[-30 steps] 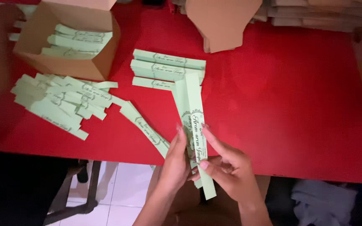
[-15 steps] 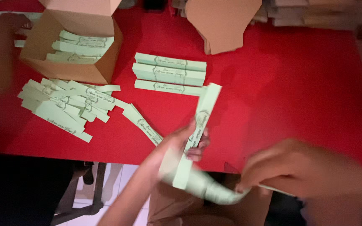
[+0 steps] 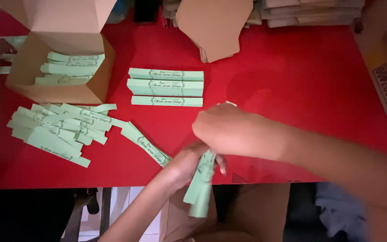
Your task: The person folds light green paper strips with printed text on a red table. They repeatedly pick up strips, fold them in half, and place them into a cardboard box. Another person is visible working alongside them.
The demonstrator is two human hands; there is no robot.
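Gripping bent pale-green paper strip (image 3: 200, 188) | left hand (image 3: 189, 163) closed round it | right hand (image 3: 231, 130) apparently pinching top

Matt green paper strip (image 3: 200, 186), cardboard box (image 3: 70, 92)

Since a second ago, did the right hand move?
Yes. The right hand has swung up and left over the red table, toward the three neat green paper strips, crossing above the left hand holding a green strip.

Desk (image 3: 292, 80) red; strips (image 3: 165, 86) pale green with dark ornate print; box (image 3: 59, 85) plain brown cardboard; flat cartons (image 3: 213, 27) brown
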